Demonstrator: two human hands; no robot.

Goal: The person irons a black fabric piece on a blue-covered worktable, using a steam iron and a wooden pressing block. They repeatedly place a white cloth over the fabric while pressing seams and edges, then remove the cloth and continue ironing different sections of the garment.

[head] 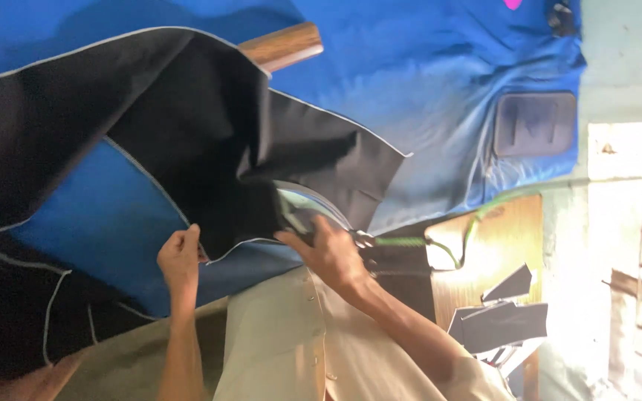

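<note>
The left hand (180, 258) is clenched, pinching the white-piped edge of a black fabric panel (187, 134) that spreads toward 11 o'clock over blue cloth (425, 96). The right hand (330, 251), at 3 o'clock of the left, grasps scissors (299, 219) against the panel's lower corner.

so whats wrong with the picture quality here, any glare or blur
Head view: strong light from the right washes out the wall and puts a bright glare on the wooden board; the black cloth at left is dark with little detail; the right hand and the tool under it are slightly motion-blurred, the left hand sharper.
</note>
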